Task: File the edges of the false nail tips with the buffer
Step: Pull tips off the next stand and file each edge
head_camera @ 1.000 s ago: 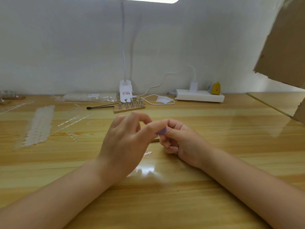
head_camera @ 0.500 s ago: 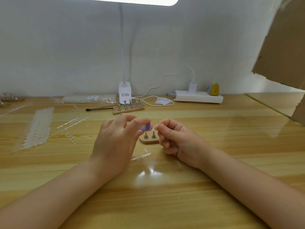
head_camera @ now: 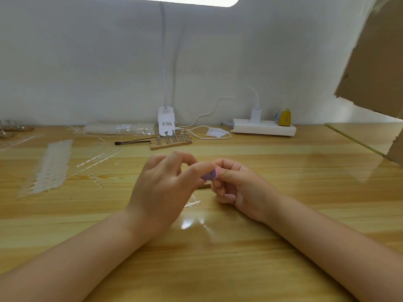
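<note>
On the far left of the wooden table (head_camera: 283, 247) lie strips of clear nail tips (head_camera: 52, 166), well apart from both hands. The left hand (head_camera: 161, 188) pinches the purple buffer (head_camera: 209, 176) between thumb and forefinger. The buffer sticks out to the right and a little upward, and its pink end touches the fingers of the right hand (head_camera: 237, 188). The right hand is curled, thumb pressed to forefinger; probably it pinches a nail tip, but the tip itself I cannot see. So the buffer sits exactly between the two hands, and the filing stroke must run along its long axis, left to right.
</note>
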`<action>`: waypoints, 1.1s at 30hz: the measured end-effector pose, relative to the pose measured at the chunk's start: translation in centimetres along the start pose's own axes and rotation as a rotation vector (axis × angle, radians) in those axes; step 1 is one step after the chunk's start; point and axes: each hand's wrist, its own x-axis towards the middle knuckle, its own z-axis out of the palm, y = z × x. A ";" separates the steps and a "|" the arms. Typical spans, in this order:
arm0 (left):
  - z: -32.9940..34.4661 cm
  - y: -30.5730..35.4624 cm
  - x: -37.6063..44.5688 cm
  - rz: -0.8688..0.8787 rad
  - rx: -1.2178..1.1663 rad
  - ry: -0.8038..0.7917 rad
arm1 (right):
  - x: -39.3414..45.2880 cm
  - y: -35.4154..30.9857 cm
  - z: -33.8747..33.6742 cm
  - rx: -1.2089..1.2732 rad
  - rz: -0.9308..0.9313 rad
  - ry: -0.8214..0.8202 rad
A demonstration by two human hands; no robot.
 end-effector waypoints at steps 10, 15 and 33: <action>0.2 0.1 -0.1 0.007 0.026 -0.002 | -0.1 -0.1 -0.1 -0.016 0.014 -0.021; -0.4 -0.6 -0.1 -0.111 0.010 0.036 | 0.1 0.0 0.0 0.032 0.016 -0.008; 0.0 -0.8 -0.3 -0.134 -0.124 -0.007 | 0.1 0.3 0.0 0.005 -0.050 0.000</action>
